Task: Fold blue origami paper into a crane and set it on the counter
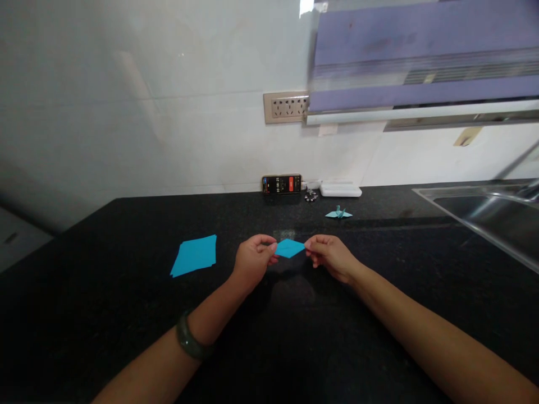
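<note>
The left hand (255,258) is pinching the left corner of a folded blue paper (289,247) between thumb and fingers, and the right hand (330,257) is gripping the opposite corner with its fingertips. The paper is spanning the gap between the two hands, showing a flat diamond shape with its long points running sideways into each grip; its middle is lying bare, with both hands touching only the ends. It is sitting above the dark countertop (295,348), though whether its underside is touching the surface cannot be told. Just beyond the left hand's outer side, a stack of blue sheets (195,256) is lying apart from it, slightly fanned at the edges. Farther back, behind the right hand, a pale blue paper crane (338,214) is resting on the counter, and a phone (282,184) is leaning near the wall (202,146), its screen glowing.
</note>
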`<state>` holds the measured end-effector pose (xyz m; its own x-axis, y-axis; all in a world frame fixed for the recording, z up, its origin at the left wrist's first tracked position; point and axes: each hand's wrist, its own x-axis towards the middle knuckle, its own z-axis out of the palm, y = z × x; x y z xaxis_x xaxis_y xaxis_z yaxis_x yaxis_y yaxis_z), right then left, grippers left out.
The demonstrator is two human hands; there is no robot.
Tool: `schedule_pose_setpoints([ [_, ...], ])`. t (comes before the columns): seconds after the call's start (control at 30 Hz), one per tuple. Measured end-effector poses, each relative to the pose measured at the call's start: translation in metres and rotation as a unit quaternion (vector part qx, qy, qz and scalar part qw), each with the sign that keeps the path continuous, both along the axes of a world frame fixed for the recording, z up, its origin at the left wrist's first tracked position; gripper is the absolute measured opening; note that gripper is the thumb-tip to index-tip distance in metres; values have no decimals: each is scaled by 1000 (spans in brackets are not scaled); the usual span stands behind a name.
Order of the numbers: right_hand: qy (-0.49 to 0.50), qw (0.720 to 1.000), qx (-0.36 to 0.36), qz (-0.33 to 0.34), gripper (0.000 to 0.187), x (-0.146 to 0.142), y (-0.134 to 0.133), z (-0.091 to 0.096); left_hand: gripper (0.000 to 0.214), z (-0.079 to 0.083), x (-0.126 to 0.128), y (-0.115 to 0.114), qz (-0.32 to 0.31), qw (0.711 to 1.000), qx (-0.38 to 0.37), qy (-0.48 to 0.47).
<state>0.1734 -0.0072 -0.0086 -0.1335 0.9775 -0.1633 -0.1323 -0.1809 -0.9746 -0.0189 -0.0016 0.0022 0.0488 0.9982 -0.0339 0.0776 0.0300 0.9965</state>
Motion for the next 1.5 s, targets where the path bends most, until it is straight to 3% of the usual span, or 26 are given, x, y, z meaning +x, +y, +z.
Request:
schedule_pose_setpoints([
  [0.17, -39, 997, 62, -20, 18, -1, -4, 3, 24, 0, 1, -3, 4, 999, -18, -37],
  [0.4, -81, 990, 106, -45, 18, 4, 4, -4, 29, -9, 11, 3, -54, 990, -89, -91],
  [0.57, -187, 955, 218, -68, 29, 2, 8, -2, 23, -9, 17, 11, -64, 990, -86, -90],
  [0.7, -228, 936, 263, -54, 18, -2, 14, 8, 24, 3, 25, 18, -91, 992, -32, -78],
  [0.9, -180, 941, 278, -72, 14, -7, 28, 30, 33, 26, 32, 32, -100, 988, 77, -85],
  [1.13, -126, 940, 311, -57, 13, -13, 39, 65, 21, 67, 24, 43, -120, 978, 166, -43],
  [1.3, -119, 934, 332, -57, 8, -14, 40, 89, 20, 92, 19, 43, -143, 973, 170, -56],
  [1.5, -116, 935, 334, -43, 4, -16, 41, 91, 18, 90, 20, 41, -116, 980, 126, -101],
])
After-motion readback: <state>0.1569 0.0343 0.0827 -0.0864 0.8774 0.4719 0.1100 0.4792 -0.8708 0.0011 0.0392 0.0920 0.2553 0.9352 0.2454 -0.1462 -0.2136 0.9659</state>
